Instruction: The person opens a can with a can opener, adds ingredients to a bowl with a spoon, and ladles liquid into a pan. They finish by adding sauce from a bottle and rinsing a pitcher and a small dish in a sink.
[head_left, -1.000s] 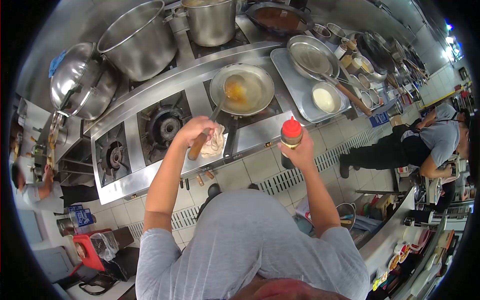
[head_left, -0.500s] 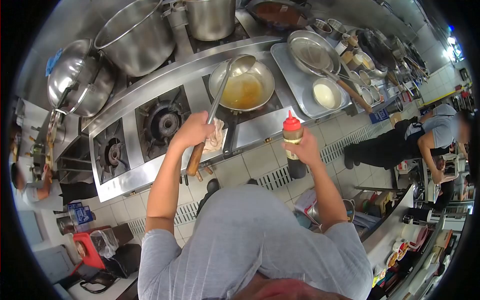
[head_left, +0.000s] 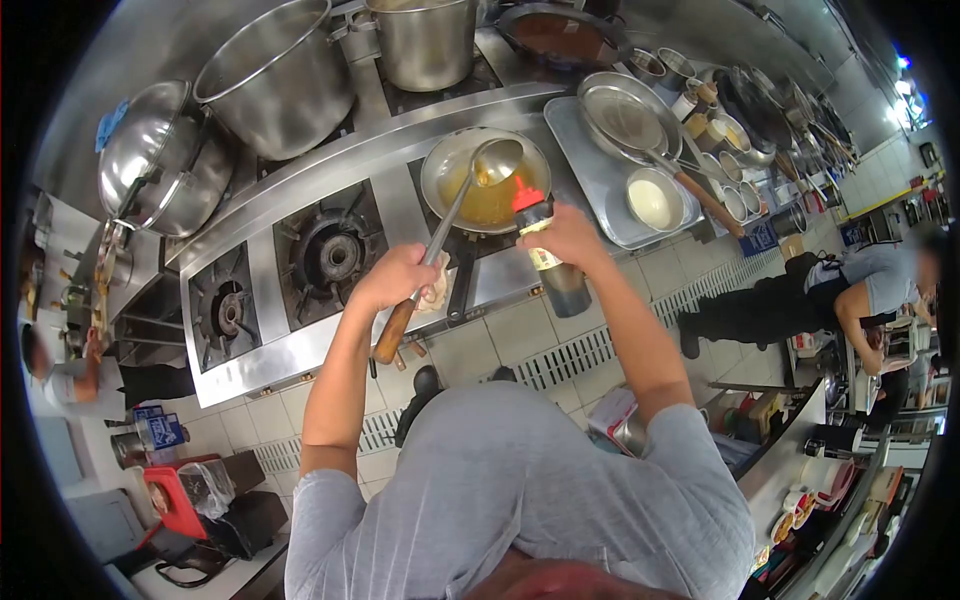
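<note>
In my left hand (head_left: 398, 277) is a long metal ladle (head_left: 450, 215) with a wooden handle, its bowl over the frying pan (head_left: 436, 165). Yellow-orange liquid (head_left: 487, 207) lies in the pan. My right hand (head_left: 568, 240) is wrapped round a dark squeeze bottle (head_left: 566, 290) with a red nozzle cap, tilted toward the pan, its tip near the ladle bowl. A crumpled cloth (head_left: 437, 287) is beside my left hand, by the pan's dark handle (head_left: 461, 287).
Two bare burners (head_left: 335, 255) lie left of the pan, large pots (head_left: 280, 90) behind. On the right, a metal tray (head_left: 575, 150) holds a strainer (head_left: 622, 115) and a bowl of pale liquid (head_left: 655, 200). A co-worker (head_left: 870, 285) stands far right, another person (head_left: 75, 370) far left.
My right hand has brought the bottle up and left toward the pan, tilting it. The ladle's bowl has moved slightly right and down, and my left hand has lowered a little.
</note>
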